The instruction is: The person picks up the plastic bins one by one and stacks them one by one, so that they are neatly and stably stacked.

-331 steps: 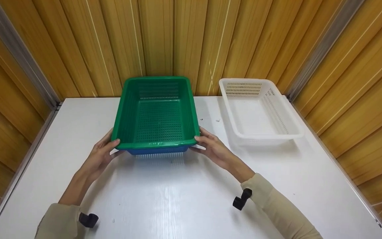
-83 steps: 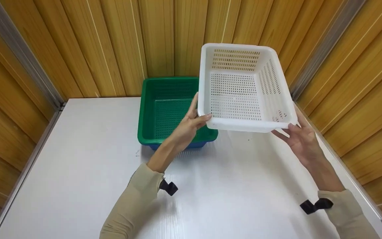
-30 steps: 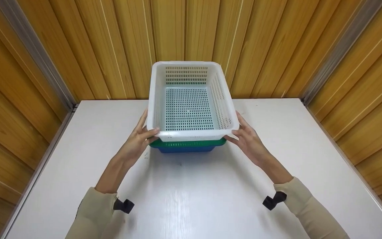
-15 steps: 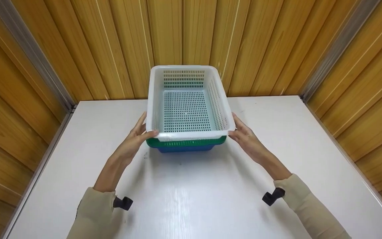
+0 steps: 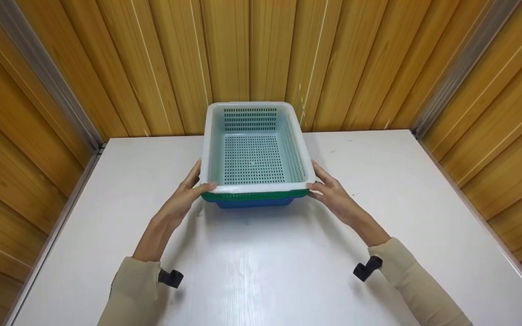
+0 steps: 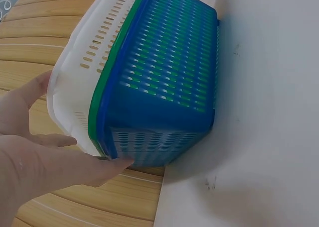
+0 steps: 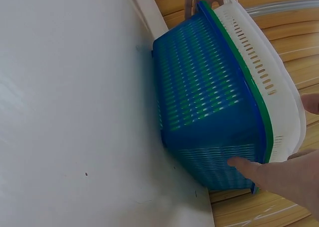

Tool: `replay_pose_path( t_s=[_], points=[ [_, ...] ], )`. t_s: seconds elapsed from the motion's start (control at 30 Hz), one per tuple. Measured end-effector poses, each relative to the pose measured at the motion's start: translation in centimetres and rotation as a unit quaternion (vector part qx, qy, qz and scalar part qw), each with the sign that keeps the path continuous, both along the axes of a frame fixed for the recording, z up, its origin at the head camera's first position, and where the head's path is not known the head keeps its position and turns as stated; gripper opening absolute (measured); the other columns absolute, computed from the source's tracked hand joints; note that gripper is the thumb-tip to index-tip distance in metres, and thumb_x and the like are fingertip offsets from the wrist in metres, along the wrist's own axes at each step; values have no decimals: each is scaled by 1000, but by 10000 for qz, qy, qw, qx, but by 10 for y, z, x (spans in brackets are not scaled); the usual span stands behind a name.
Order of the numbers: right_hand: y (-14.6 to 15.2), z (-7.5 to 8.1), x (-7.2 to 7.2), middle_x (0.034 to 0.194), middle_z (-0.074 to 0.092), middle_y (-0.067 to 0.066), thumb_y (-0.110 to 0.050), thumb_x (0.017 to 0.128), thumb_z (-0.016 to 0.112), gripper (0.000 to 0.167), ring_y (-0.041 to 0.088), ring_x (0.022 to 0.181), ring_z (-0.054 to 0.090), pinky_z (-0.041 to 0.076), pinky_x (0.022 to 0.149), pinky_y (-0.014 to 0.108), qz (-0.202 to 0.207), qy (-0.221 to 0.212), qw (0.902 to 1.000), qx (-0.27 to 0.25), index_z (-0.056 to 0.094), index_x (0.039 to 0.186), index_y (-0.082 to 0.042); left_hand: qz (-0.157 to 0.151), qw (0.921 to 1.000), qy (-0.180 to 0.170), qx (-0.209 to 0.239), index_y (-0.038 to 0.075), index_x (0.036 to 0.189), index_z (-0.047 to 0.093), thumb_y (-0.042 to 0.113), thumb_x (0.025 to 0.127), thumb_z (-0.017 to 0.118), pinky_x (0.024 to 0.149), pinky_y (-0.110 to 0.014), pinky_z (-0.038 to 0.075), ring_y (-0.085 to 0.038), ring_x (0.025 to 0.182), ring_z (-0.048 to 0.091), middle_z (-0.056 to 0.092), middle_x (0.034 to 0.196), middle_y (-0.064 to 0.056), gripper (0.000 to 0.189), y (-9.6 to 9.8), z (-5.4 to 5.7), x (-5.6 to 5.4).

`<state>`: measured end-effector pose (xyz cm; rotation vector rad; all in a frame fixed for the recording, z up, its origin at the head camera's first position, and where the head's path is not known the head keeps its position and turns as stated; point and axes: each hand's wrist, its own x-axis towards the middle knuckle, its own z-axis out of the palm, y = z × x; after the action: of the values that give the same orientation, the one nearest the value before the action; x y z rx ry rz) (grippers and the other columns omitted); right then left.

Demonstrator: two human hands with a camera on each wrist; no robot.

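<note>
A white perforated plastic basket (image 5: 258, 187) sits inside a green basket (image 5: 256, 196), which is nested in a blue basket (image 5: 254, 204). The stack stands on the table against the back wall. My left hand (image 5: 180, 199) holds the white basket's near left corner, its thumb over the rim and fingers along the side. At the near right corner, my right hand (image 5: 335, 198) grips that rim in the same way. Both wrist views show the white wall (image 6: 75, 95) standing above the green rim, with the blue wall (image 7: 204, 112) below.
The white table (image 5: 243, 267) extends in front of the stack and to both sides. Wood-patterned panels (image 5: 270, 50) close off the back and both sides, with grey metal posts (image 5: 460, 72) at the corners. A black wrist camera (image 5: 170, 278) is strapped at each cuff.
Earlier, both hands held the green basket's rim, then lifted the white basket from the right and brought it over the green one. Over the last second it has sunk deeper into the stack.
</note>
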<state>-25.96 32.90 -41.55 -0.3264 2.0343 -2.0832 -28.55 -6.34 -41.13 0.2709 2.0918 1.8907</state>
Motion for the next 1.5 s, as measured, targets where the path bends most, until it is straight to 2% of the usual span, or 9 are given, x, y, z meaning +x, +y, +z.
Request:
replay_pose_path(
  t_s=[0.17, 0.27, 0.4, 0.57, 0.83, 1.13, 1.3, 1.4, 1.5],
  points=[
    [-2, -12, 1, 174, 2, 4, -9, 102, 54, 82, 39, 152, 31, 38, 117, 59, 97, -307, 9987, -399, 5, 166, -22, 17, 9998, -184, 106, 39, 165, 5, 35, 98, 69, 126, -66, -2, -34, 161, -8, -8, 174, -1, 93, -2, -11, -2],
    [-4, -18, 2, 174, 1, 6, -6, 102, 54, 83, 37, 149, 33, 40, 114, 62, 147, -430, 9973, -573, 3, 166, -23, 112, 9996, -247, 92, 37, 165, 6, 34, 96, 70, 127, -64, 1, -36, 160, -3, -6, 174, -1, 94, -3, -17, -2],
    [-4, -21, 3, 173, 2, 9, -5, 103, 54, 85, 34, 148, 36, 40, 113, 63, 167, -468, 9964, -691, 0, 166, -24, 187, 9995, -261, 56, 35, 165, 7, 32, 97, 70, 128, -61, 9, -36, 160, 0, -4, 174, -5, 93, -4, -23, -4],
    [-3, -22, 5, 173, 1, 11, -6, 104, 54, 86, 33, 148, 36, 39, 114, 64, 189, -496, 9955, -784, -4, 166, -24, 167, 9994, -285, 92, 37, 165, 5, 31, 97, 69, 129, -55, 17, -34, 161, -5, -7, 173, -13, 93, -3, -28, -5],
    [-2, -24, 7, 172, 6, 16, -7, 104, 54, 86, 36, 151, 33, 40, 113, 64, 163, -528, 9947, -869, -3, 166, -26, 149, 9993, -287, 197, 39, 164, 9, 34, 95, 72, 128, -51, 22, -28, 162, -1, -4, 174, -8, 94, -2, -31, -6],
    [2, -24, 3, 174, 1, 12, -17, 106, 54, 85, 37, 156, 25, 37, 119, 57, 241, -497, 9981, -257, -5, 165, -29, -146, 9993, -46, 342, 37, 165, 5, 33, 99, 68, 128, -50, 24, -29, 162, 3, -4, 174, -9, 91, -10, -35, -14],
    [10, -26, 1, 171, 15, 16, -19, 108, 51, 78, 39, 153, 31, 36, 120, 55, 425, -434, 9981, -29, -1, 166, -28, -296, 9993, 73, 205, 36, 165, 3, 33, 101, 65, 127, -49, 27, -31, 161, 6, -3, 174, -13, 89, -14, -37, -18],
    [22, -25, -1, 170, 20, 17, -25, 108, 52, 74, 38, 155, 27, 29, 124, 55, 418, -218, 9974, 545, 6, 166, -25, -458, 9989, 106, -95, 37, 165, 0, 37, 102, 63, 126, -51, 29, -35, 160, 12, 0, 172, -18, 88, -18, -35, -22],
    [41, -22, -6, 172, 16, 13, -29, 106, 56, 75, 35, 160, 14, 17, 128, 56, 319, 107, 9909, 1307, 12, 166, -22, -612, 9962, 228, -573, 37, 165, 0, 41, 102, 61, 124, -55, 29, -39, 157, 21, 8, 170, -24, 87, -26, -30, -27]
  ],
)
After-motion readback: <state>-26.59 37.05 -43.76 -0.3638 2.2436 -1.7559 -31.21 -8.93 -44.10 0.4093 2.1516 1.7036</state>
